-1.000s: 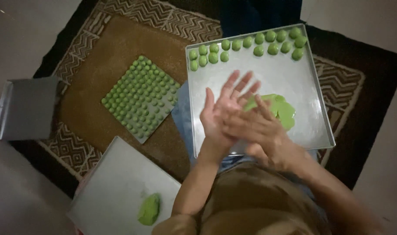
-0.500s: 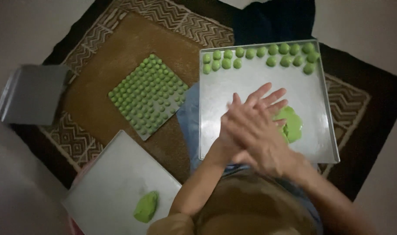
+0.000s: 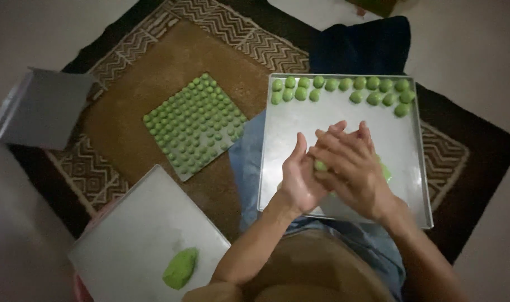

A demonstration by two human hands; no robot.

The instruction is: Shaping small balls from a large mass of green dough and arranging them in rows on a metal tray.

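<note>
Fingers press small green dough ball.

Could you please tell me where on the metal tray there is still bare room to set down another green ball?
The metal tray is bare across its middle band, between the rows of green balls along the far edge and the two hands, and down its left side. The near centre is crowded: left hand and right hand press a green piece above a dough lump.
</note>
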